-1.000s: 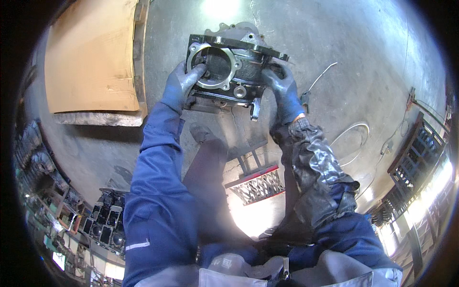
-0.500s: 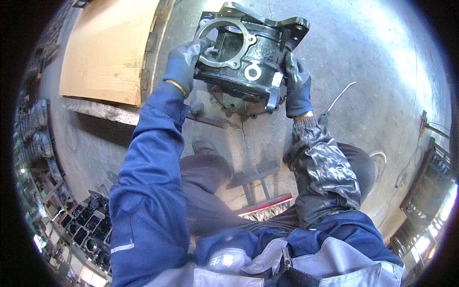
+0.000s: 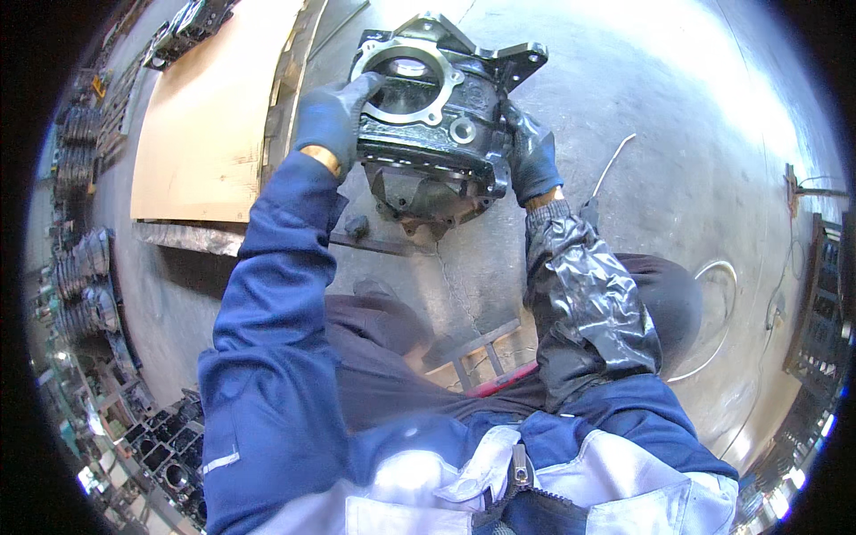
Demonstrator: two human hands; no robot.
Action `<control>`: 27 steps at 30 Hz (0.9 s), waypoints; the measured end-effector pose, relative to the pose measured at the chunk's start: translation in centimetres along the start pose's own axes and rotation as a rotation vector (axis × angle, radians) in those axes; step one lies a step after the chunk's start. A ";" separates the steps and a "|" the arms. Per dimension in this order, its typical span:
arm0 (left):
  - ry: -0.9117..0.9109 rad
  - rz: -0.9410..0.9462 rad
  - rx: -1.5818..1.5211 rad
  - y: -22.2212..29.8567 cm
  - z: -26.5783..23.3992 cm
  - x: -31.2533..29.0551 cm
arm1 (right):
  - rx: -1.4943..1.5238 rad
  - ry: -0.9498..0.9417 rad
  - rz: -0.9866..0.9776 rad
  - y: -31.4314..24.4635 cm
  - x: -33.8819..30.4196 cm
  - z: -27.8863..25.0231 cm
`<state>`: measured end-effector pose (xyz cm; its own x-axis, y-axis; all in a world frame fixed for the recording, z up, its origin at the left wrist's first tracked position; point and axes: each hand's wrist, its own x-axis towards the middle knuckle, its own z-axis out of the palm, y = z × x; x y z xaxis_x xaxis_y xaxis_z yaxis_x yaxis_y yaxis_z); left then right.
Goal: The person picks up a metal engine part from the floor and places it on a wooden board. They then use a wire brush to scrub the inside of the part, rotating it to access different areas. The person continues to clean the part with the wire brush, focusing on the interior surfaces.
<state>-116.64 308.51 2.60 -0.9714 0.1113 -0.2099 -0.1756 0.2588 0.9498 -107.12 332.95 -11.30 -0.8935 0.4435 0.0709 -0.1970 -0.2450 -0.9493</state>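
A black cast-metal gearbox housing [image 3: 383, 134] is held out in front of me between both hands. It has a bare-metal ring flange around a large round opening, a smaller round port, and a bracket with bolt holes at its far right. Below it shows a dark flanged section [image 3: 419, 198] with bolt lugs; whether it belongs to the same casting I cannot tell. My left hand [image 3: 328, 118], in a blue and dark glove, is closed on the left side, thumb at the ring's edge. Gloved likewise, my right hand [image 3: 532, 156] grips the right side, its fingertips partly hidden.
At left a brown board [image 3: 209, 116] lies on a pallet, with a black casting [image 3: 189, 31] at its far end. Several dark castings [image 3: 169, 450] stand lower left. A pale cable [image 3: 613, 165], a white hose [image 3: 731, 290] and a red-edged metal frame [image 3: 504, 379] are on the floor.
In the picture, the housing and both hands have shifted left and slightly downward. The housing has tilted, so more of the flanged section below shows. My view has also moved; both hands keep their hold.
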 end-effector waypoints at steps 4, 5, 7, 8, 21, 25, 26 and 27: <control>0.008 -0.068 -0.126 2.1 -1.3 -0.7 | 0.146 0.020 0.190 -1.6 -0.3 1.0; 0.008 -0.056 -0.229 2.0 -1.9 -0.8 | 0.134 0.060 0.259 -2.0 -0.4 1.2; 0.004 -0.016 -0.333 1.7 -3.2 -0.5 | 0.187 -0.024 0.210 -2.6 -0.5 1.9; -0.014 -0.059 -0.349 1.3 -3.8 -0.3 | 0.168 -0.015 0.268 -2.8 -0.4 2.2; 0.025 -0.252 -0.415 -3.2 -6.1 2.7 | -0.190 -0.112 0.403 -5.0 0.2 2.8; 0.095 -0.222 -0.321 -4.0 -6.5 3.4 | -0.553 -0.117 -0.013 -8.8 1.5 4.9; 0.096 -0.199 -0.309 -4.4 -6.7 3.4 | -0.525 -0.264 -0.067 -9.8 1.9 5.3; 0.080 -0.209 -0.306 -4.7 -6.9 3.6 | -0.594 -0.348 -0.061 -10.3 2.3 6.4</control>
<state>-120.40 301.01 -1.04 -0.9168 0.0077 -0.3992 -0.3992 -0.0315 0.9163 -109.69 330.95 0.57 -0.9849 0.1144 0.1296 -0.0855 0.3292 -0.9404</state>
